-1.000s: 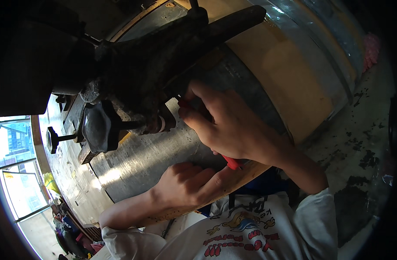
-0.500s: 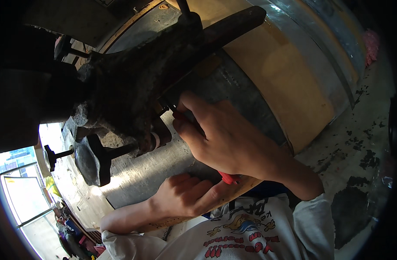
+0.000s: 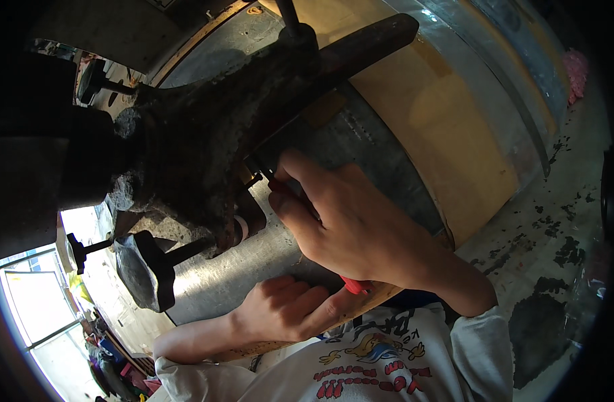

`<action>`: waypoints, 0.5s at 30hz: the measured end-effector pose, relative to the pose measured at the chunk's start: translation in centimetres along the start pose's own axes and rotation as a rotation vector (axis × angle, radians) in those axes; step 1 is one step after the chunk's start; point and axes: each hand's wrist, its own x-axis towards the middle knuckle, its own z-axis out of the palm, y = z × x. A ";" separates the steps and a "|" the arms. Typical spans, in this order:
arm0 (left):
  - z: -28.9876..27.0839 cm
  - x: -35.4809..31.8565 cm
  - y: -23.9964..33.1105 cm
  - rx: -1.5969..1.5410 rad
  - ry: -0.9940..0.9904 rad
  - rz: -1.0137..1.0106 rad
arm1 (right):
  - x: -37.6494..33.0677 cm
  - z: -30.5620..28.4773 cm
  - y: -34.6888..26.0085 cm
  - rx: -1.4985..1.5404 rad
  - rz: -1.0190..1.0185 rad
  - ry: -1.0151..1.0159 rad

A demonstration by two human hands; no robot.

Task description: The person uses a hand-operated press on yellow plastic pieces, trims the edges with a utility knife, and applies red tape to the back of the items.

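My right hand (image 3: 360,214) is closed round a red-handled hand tool (image 3: 356,286). Its dark thin tip pokes out past the thumb and forefinger, close to a small dark pin (image 3: 254,179) under the machine; whether they touch I cannot tell. The palm hides most of the tool, so its exact kind does not show. Over the front edge of the metal bed (image 3: 246,258) lies my left hand (image 3: 283,309), its fingers curled and one finger reaching toward the red handle's end. What those fingers hold, if anything, is hidden.
A heavy dark machine (image 3: 186,134) with a long arm overhangs the bed from the left. Its large black knob (image 3: 143,271) juts out near my left forearm. Brown sheet material (image 3: 447,120) covers the far right, with a pink bundle (image 3: 575,77) beyond.
The machine sits slightly lower and farther right in the picture. Both hands keep their grip; the tool's tip has shifted slightly near the pin.
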 end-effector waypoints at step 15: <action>0.0 0.2 -0.1 -0.012 0.020 -0.001 | 0.0 0.0 -0.1 0.003 0.007 -0.007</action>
